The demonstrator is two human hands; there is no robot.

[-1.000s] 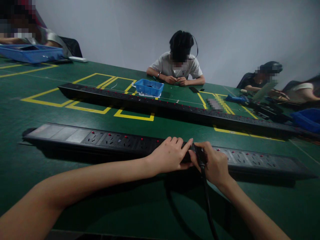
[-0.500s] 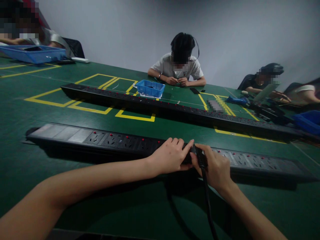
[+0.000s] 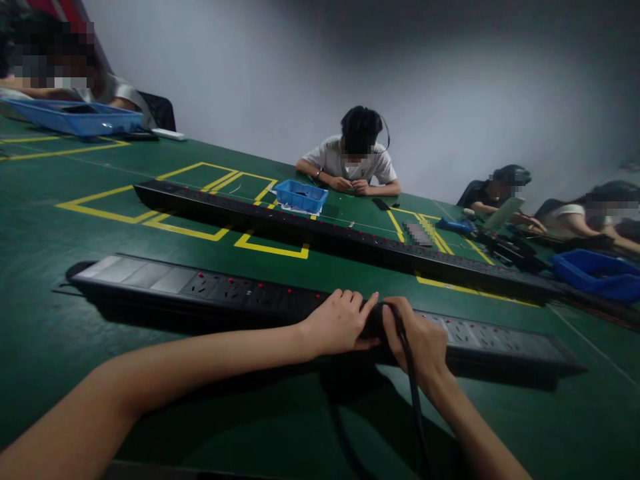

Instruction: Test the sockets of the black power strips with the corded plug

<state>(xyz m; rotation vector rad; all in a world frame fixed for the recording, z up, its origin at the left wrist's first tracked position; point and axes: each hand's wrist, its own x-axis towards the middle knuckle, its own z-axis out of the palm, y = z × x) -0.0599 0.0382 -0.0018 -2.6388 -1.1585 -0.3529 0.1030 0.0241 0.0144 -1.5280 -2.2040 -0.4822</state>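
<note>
A long black power strip (image 3: 270,291) with red-dotted sockets lies across the table before me. My left hand (image 3: 340,325) is wrapped over its middle, thumb and fingers gripping the strip's sides. Just right of it, my right hand (image 3: 423,341) is closed round a black plug (image 3: 394,311) at the strip's sockets. The plug's face is hidden, so how far it sits in a socket cannot be told. From the plug a black power cord (image 3: 416,407) hangs down toward me.
A second long black strip (image 3: 325,232) lies farther back. Beyond it are a small blue basket (image 3: 301,198) and a seated person (image 3: 357,163). Blue bins stand at the left (image 3: 95,122) and right (image 3: 597,280). Yellow tape (image 3: 273,250) marks the green table.
The view has tilted, so the far things sit lower in the picture. My right hand has tipped the plug down against the strip, and the cord now arches over it. My left hand keeps its grip.
</note>
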